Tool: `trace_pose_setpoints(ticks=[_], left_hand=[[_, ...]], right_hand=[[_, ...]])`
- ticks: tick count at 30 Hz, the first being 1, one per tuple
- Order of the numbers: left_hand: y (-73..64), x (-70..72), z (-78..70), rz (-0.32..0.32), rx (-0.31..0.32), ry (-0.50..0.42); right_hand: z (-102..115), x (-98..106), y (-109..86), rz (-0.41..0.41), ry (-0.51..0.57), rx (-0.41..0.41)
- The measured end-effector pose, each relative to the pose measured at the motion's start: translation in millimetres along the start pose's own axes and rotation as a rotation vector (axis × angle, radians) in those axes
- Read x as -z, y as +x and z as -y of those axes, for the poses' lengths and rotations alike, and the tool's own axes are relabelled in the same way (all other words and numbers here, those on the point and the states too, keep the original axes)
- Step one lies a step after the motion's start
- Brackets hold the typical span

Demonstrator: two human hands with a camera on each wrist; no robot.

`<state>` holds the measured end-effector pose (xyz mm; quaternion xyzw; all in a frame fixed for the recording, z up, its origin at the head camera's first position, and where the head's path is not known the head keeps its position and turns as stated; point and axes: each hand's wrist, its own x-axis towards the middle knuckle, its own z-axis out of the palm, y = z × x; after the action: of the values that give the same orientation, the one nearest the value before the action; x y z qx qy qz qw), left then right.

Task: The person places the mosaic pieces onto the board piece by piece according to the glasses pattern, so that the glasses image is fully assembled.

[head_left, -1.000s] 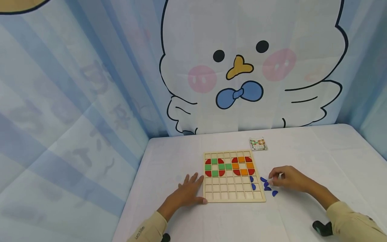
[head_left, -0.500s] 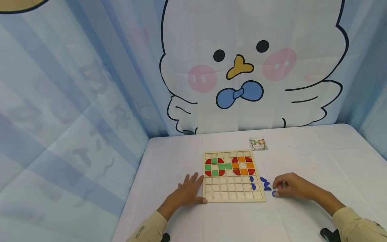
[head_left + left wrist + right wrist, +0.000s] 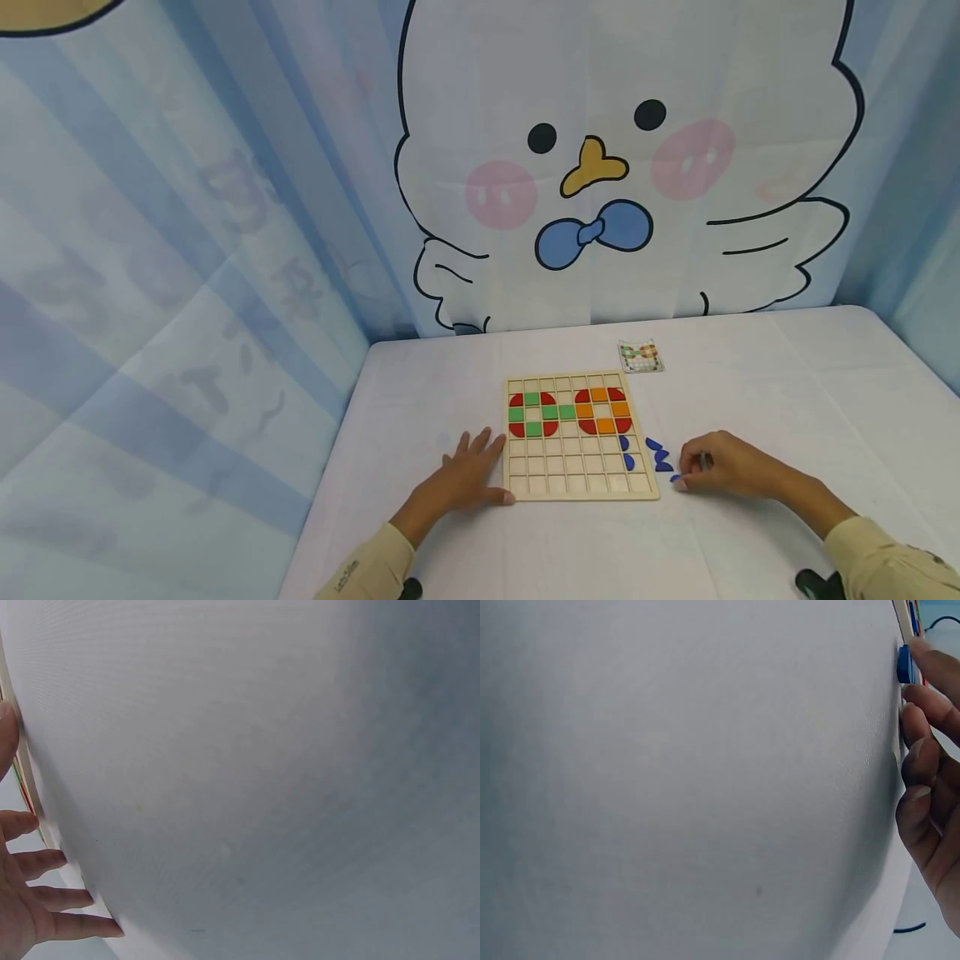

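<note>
A wooden grid board (image 3: 566, 487) lies on the table, with red, green and orange tiles (image 3: 605, 426) in its upper cells and two blue half-round tiles (image 3: 628, 462) in its right columns. My left hand (image 3: 471, 477) is spread flat, its fingertips and thumb touching the board's left edge; the left wrist view shows its fingers straight. Right of the board, my right hand (image 3: 723, 465) has curled fingers and pinches a blue half-round tile (image 3: 905, 665) at the tabletop, mostly hidden by the thumb in the head view. Several loose blue tiles (image 3: 660, 456) lie between that hand and the board.
A small pattern card (image 3: 641, 357) lies behind the board's upper right corner. The white-covered table (image 3: 810, 375) meets a curtain (image 3: 592, 292) with a cartoon figure at its back edge. Another curtain (image 3: 225, 375) hangs at the left.
My right hand has moved toward the front right, from beside the loose blue tiles to the nearest one, and the thumb now covers most of that tile. My left hand has stayed still.
</note>
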<state>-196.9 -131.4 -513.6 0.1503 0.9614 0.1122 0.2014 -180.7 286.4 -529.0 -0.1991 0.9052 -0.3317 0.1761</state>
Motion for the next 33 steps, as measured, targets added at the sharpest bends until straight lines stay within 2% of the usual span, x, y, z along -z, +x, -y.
trace_pose_setpoints(ticks=[8,18,33], left_hand=[[-0.2,2.0,-0.6,0.004,0.0,0.004],[0.6,0.2,-0.7,-0.001,0.002,0.009],[0.3,-0.9,0.9,-0.005,-0.005,0.002]], right_hand=[[2.7,7.0,-3.0,0.019,0.028,0.018],[8.2,2.9,-2.1,0.053,0.116,0.01],[7.4,-2.5,-1.2,0.041,0.093,0.053]])
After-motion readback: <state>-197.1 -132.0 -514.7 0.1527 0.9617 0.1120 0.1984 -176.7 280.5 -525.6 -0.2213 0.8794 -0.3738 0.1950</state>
